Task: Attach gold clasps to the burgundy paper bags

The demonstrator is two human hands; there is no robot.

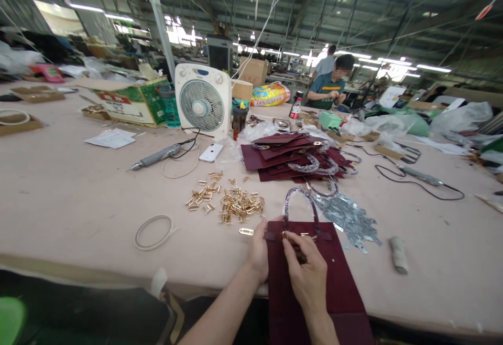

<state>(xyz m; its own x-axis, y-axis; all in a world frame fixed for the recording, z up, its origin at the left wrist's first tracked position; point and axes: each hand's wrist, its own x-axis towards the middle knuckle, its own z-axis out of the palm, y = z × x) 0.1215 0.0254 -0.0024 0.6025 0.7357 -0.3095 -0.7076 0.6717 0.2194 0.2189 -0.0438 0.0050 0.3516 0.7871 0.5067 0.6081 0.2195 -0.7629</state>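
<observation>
A dark maroon handbag [338, 287] lies against the table's front edge, its lower part hanging towards me. Its arched handle [301, 192] is wrapped in clear plastic. My left hand [258, 253] grips the bag's upper left edge, with the fingers hidden behind it. At the left foot of the handle, my right hand [308, 266] pinches a small gold-coloured metal fitting [285, 235] against the bag; the fingertips partly cover it. Just left of the bag lies a gold-coloured metal plate [246, 232]. Beyond it, many gold-coloured fittings [240, 206] are heaped loosely.
Several maroon bag pieces [271, 159] are stacked behind the bag. Flat grey metal plates [349, 222] lie to its right. Around are electric screwdrivers [157, 156], a phone [211, 152], a fan [204, 101] and a tape roll [153, 232]. A person [328, 88] works across the table.
</observation>
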